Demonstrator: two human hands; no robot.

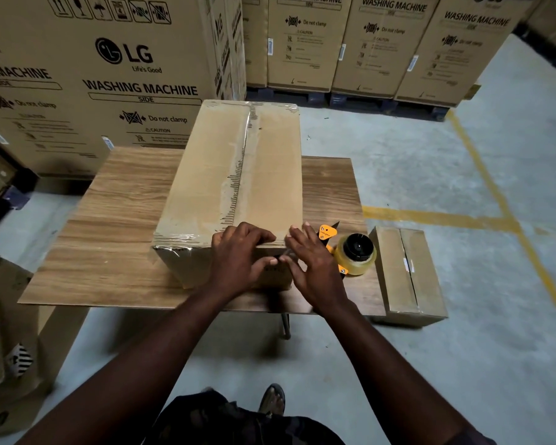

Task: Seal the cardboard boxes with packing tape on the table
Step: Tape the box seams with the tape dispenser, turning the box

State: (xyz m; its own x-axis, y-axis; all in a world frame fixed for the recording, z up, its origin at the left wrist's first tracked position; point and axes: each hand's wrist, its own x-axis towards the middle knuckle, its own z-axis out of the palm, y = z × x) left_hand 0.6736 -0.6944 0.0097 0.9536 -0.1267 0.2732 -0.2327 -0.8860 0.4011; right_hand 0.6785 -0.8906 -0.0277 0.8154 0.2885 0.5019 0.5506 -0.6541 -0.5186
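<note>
A long cardboard box [212,175] lies on the wooden table [109,239], with clear tape running along its centre seam and over its near edge. My left hand [238,255] is curled over the box's near top edge, thumb against the front face. My right hand [312,261] lies flat with straight fingers pressing on the near right corner of the box. A yellow tape dispenser [350,252] with a roll of clear tape sits on the table just right of my right hand.
A smaller closed cardboard box [405,271] stands at the table's right end. Tall washing machine cartons [103,75] line the back and left. A torn carton [10,332] sits at the lower left. Yellow floor lines [482,175] cross the concrete floor.
</note>
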